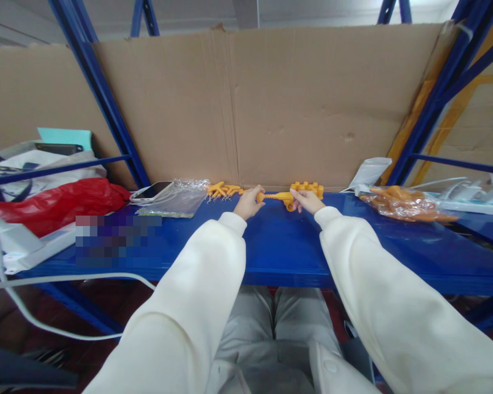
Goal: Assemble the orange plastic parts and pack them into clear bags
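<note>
Looks smooth on the yellow rod-shaped plastic piece (286,196), glossy on the flat blue metal shelf (281,243), matt on the broad brown cardboard panel (296,104).

Tall cardboard sheets (312,98) stand behind a blue metal shelf (287,249) above a dark reddish floor (91,351)

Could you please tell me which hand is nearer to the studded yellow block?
Right: the right hand is just in front of the block; the left hand is off to its left.
</note>
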A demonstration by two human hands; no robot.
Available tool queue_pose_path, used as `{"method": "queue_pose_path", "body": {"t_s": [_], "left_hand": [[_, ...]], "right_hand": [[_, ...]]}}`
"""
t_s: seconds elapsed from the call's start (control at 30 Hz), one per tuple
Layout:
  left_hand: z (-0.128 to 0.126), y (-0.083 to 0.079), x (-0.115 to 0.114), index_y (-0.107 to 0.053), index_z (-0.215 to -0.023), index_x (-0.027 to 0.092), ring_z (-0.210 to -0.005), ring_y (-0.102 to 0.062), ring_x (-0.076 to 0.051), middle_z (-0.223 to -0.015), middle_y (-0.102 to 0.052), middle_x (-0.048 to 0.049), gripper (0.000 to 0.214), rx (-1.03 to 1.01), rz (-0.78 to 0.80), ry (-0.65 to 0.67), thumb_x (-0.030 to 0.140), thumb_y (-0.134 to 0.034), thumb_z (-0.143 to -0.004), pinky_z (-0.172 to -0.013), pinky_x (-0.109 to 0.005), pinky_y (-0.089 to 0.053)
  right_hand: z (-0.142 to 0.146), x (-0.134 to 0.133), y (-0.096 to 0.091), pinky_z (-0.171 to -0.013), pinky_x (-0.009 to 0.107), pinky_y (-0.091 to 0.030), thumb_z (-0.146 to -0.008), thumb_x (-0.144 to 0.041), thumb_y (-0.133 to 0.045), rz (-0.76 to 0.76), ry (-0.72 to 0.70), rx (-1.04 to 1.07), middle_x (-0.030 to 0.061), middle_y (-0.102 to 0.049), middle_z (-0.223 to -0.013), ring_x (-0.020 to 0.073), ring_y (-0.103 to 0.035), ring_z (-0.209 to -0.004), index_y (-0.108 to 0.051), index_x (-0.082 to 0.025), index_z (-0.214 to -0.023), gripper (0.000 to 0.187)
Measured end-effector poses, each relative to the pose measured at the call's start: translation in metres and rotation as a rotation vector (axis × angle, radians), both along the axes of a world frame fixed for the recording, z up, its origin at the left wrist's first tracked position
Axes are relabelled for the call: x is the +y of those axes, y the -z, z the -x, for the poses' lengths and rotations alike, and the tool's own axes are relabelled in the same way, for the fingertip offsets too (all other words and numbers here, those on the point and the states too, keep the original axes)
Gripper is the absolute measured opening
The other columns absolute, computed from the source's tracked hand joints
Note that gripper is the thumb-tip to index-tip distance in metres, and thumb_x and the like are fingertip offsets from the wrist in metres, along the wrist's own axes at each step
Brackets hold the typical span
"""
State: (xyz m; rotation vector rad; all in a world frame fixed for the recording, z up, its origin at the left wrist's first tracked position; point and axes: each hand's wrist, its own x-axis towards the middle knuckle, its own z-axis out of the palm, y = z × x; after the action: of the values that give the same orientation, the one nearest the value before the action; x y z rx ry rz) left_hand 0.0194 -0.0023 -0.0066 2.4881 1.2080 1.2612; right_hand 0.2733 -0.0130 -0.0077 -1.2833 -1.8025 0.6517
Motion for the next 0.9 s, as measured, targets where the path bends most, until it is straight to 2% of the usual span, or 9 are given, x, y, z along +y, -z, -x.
{"method": "queue_pose_path", "body": {"t_s": [0.1,0.17,0.23,0.37,0.5,0.77,0.9], "left_hand": [[-0.001,0.0,-0.002,-0.065,-0.102,0.018,-0.092,-0.067,-0.02,-0.101,-0.071,-0.0045,0.037,0.0,-0.005,-0.011,0.004,-0.079,-0.071,-0.094,-0.035,-0.052],[-0.002,0.0,-0.003,-0.064,-0.101,0.018,-0.093,-0.067,-0.02,-0.102,-0.071,-0.0047,0.037,-0.004,-0.002,-0.025,0.002,-0.079,-0.071,-0.094,-0.035,-0.052],[-0.002,-0.001,-0.004,-0.064,-0.101,0.018,-0.093,-0.068,-0.02,-0.102,-0.072,-0.0048,0.037,-0.009,0.004,-0.035,0.002,-0.078,-0.071,-0.094,-0.035,-0.052],[-0.002,-0.003,-0.004,-0.064,-0.102,0.018,-0.092,-0.068,-0.02,-0.103,-0.072,-0.0049,0.037,-0.022,0.008,-0.02,0.003,-0.079,-0.072,-0.093,-0.035,-0.053],[-0.002,-0.003,-0.004,-0.064,-0.102,0.019,-0.092,-0.069,-0.02,-0.103,-0.072,-0.0054,0.037,-0.033,0.019,0.01,0.004,-0.079,-0.072,-0.093,-0.035,-0.054],[-0.004,-0.004,-0.006,-0.065,-0.102,0.019,-0.093,-0.07,-0.02,-0.102,-0.072,-0.0055,0.036,-0.056,0.037,0.017,0.006,-0.081,-0.071,-0.094,-0.036,-0.054],[-0.003,-0.003,-0.005,-0.065,-0.102,0.019,-0.091,-0.07,-0.019,-0.1,-0.073,-0.0046,0.037,-0.059,0.032,0.028,0.007,-0.081,-0.072,-0.092,-0.035,-0.055]], "right_hand": [[0.002,0.0,0.001,-0.075,0.053,-0.057,-0.084,-0.077,-0.062,-0.011,-0.006,0.055,0.0128,-0.072,-0.079,0.0246,-0.068,-0.064,-0.068,-0.019,-0.098,0.06],[0.002,0.0,0.002,-0.074,0.051,-0.058,-0.08,-0.071,-0.072,-0.024,-0.031,0.083,0.0112,-0.073,-0.084,0.0235,-0.069,-0.065,-0.065,-0.019,-0.112,0.061],[0.002,-0.001,0.002,-0.072,0.048,-0.058,-0.077,-0.068,-0.076,-0.039,-0.048,0.099,0.0095,-0.073,-0.085,0.0222,-0.068,-0.064,-0.064,-0.02,-0.116,0.063],[0.0,-0.003,-0.001,-0.067,0.046,-0.057,-0.077,-0.071,-0.073,-0.051,-0.071,0.107,0.007,-0.07,-0.072,0.0216,-0.065,-0.061,-0.066,-0.021,-0.096,0.054],[0.0,-0.006,-0.004,-0.064,0.043,-0.054,-0.08,-0.077,-0.065,-0.014,-0.068,0.088,0.0044,-0.062,-0.059,0.0202,-0.06,-0.058,-0.061,-0.021,-0.078,0.056],[0.007,-0.014,-0.01,-0.049,0.027,-0.042,-0.079,-0.082,-0.063,0.037,-0.006,0.124,0.0013,-0.052,-0.051,0.0131,-0.05,-0.048,-0.047,-0.022,-0.063,0.064],[0.008,-0.016,-0.013,-0.045,0.026,-0.04,-0.08,-0.08,-0.063,0.052,0.006,0.133,0.0017,-0.052,-0.052,0.0124,-0.049,-0.046,-0.046,-0.023,-0.063,0.062]]}}
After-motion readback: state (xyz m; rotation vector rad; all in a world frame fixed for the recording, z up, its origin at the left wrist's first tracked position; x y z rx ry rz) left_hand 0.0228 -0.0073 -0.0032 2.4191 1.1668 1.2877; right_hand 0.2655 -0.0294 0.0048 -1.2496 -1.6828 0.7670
